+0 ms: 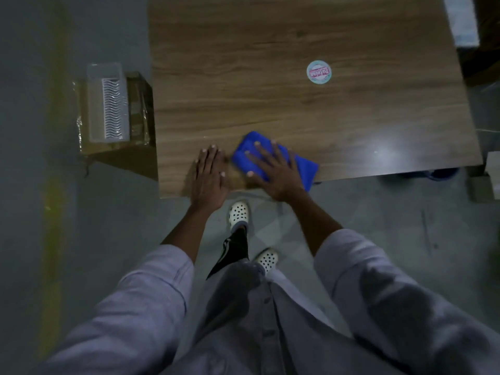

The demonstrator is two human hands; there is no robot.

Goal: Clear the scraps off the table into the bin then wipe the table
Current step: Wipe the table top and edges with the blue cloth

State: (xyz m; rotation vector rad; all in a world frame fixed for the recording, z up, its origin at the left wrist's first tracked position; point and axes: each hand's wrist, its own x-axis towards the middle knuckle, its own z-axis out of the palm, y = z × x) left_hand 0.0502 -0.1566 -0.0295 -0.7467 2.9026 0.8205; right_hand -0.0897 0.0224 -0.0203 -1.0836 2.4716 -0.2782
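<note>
pale grey sleeves (151,288) fill the bottom of the view, both arms reaching forward. below them, two white shoes (238,212) with holes stand on a grey floor (378,226). left hand (209,175) lies flat on the near edge of a wood-grain counter (270,90), palm down, its fingers straight and close together, holding nothing. just beside it, right hand (276,171) presses down on a folded blue cloth (307,170), its fingers spread wide across the top. cloth sits on the counter near the front edge, one corner hanging just past it. farther back on the counter, well apart from the hands, is a round sticker (318,72). on the floor left of the counter, a clear plastic tray (108,104) rests on a cardboard box (138,109). a faded yellow stripe (54,185) runs along the floor at far left.
</note>
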